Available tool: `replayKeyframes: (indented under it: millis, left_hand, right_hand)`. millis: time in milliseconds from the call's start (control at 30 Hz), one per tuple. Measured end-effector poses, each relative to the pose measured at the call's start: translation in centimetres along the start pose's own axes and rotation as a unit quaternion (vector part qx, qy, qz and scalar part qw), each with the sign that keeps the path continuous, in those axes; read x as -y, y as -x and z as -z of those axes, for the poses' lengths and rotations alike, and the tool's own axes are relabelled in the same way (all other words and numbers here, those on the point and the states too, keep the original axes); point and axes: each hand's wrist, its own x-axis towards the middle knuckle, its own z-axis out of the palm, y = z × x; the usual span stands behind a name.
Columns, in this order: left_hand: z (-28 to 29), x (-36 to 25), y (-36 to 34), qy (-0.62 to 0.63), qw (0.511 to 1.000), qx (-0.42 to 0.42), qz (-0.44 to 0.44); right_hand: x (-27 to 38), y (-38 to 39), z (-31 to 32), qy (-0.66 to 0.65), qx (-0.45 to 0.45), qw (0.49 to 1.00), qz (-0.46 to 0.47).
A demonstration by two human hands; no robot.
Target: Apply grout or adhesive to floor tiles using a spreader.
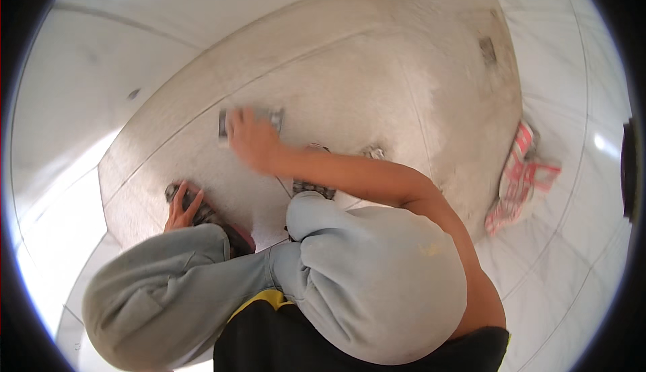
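Lying beyond the left hand [180,213], a block [275,118] underlies the right hand [254,140].

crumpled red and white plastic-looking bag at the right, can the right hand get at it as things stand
Probably yes, with a swing rightward: nothing tall stands between the right hand and the bag, though the hand is on a flat grey rectangular block.
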Motion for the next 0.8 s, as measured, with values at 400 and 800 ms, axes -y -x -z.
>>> replayKeyframes:
  millis: [400,800]
  left_hand:
    - [-0.1,-0.1,-3.1,-0.035,0.99,0.037,-0.133]
    - [0.5,0.6,-3.7,-0.027,0.995,0.002,-0.1]
  right_hand:
    - [-11.5,0.8,3.4,-0.068,0.028,0.935,-0.346]
    - [-24.1,4.7,9.0,0.091,-0.065,0.91,-0.398]
